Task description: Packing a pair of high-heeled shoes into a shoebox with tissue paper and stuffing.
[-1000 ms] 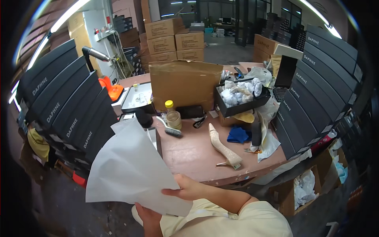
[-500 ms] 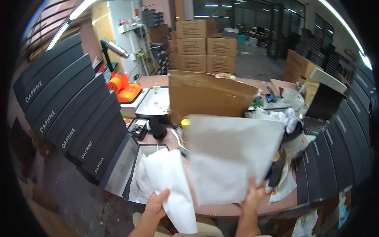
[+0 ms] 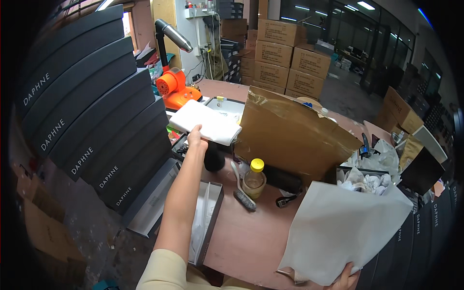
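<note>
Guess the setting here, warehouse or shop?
Likely a packing area in a warehouse: stacked cardboard cartons behind, a leaning pile of flat black boxes, and tissue sheets in the left hand and right hand.

Cluttered packing worktop (image 3: 251, 241) amid boxes

A torn brown carton (image 3: 290, 135) stands centre, with a yellow-capped bottle (image 3: 254, 179) and a brush (image 3: 241, 191) before it; an orange machine (image 3: 174, 89) sits behind, dark flat boxes (image 3: 82, 116) stacked left, cardboard cartons (image 3: 285, 48) beyond.

Matt white paper sheet (image 3: 345, 232)
</note>
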`<action>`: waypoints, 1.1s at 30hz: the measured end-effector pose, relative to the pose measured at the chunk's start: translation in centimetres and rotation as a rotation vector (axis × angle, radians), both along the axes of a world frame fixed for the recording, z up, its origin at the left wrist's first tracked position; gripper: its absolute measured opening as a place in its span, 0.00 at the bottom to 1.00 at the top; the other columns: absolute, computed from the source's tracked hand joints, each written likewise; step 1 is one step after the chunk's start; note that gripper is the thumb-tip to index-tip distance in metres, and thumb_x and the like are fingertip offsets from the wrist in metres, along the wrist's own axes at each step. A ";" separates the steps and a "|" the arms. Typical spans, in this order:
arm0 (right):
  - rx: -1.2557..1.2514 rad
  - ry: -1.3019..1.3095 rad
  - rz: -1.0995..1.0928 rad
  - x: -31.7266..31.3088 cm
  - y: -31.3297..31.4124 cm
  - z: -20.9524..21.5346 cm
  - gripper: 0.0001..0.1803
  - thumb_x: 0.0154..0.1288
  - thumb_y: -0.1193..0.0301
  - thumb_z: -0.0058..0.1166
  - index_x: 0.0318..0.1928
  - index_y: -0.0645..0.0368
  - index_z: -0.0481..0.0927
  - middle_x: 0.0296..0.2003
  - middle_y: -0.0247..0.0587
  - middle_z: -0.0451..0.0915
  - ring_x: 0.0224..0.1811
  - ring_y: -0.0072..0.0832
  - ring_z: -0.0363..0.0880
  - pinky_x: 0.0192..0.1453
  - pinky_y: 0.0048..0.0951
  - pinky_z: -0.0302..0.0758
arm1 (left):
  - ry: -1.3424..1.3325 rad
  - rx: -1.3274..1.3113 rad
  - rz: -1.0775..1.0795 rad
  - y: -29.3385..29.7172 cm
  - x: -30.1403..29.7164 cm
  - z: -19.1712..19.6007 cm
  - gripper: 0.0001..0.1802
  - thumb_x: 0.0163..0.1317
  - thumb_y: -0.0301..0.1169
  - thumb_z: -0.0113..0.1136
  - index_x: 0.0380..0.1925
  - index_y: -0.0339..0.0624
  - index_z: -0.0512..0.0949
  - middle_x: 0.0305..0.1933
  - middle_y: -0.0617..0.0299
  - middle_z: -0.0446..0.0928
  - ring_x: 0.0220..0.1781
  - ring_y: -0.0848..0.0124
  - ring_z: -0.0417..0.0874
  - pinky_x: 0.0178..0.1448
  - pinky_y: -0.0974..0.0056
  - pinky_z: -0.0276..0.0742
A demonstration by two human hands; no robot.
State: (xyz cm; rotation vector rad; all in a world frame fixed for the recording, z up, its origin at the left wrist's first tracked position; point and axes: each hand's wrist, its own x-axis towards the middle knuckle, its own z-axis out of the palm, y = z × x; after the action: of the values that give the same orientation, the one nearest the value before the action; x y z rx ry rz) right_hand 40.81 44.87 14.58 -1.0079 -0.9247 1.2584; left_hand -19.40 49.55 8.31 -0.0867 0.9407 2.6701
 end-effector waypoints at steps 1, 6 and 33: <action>-0.034 -0.062 -0.015 0.0 -0.6 0.4 0.29 0.65 0.74 0.53 0.63 0.73 0.59 0.59 0.50 0.67 0.61 0.39 0.65 0.65 0.39 0.59 | -0.090 -0.027 0.030 -0.3 -1.9 -1.7 0.25 0.59 0.28 0.53 0.56 0.31 0.63 0.55 0.47 0.71 0.56 0.52 0.75 0.60 0.46 0.71; -0.116 -0.015 -0.068 0.1 -2.5 0.4 0.24 0.66 0.75 0.52 0.60 0.73 0.64 0.57 0.50 0.70 0.56 0.41 0.70 0.61 0.38 0.65 | 0.059 -0.655 0.251 -1.8 2.3 -3.3 0.30 0.58 0.25 0.56 0.61 0.29 0.60 0.53 0.47 0.72 0.55 0.56 0.75 0.56 0.56 0.74; 0.357 -0.708 0.783 -6.7 -14.2 -4.6 0.13 0.56 0.71 0.61 0.42 0.62 0.79 0.29 0.38 0.73 0.35 0.30 0.69 0.43 0.29 0.66 | 0.281 -0.065 -0.696 -28.7 37.3 -3.4 0.35 0.55 0.40 0.53 0.61 0.33 0.61 0.61 0.50 0.67 0.65 0.59 0.66 0.68 0.58 0.58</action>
State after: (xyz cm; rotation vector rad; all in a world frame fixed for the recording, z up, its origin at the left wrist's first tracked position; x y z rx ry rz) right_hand 34.15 30.67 9.96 -0.8225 -2.1626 1.2807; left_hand 17.89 20.84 4.91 0.5182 0.9207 2.0294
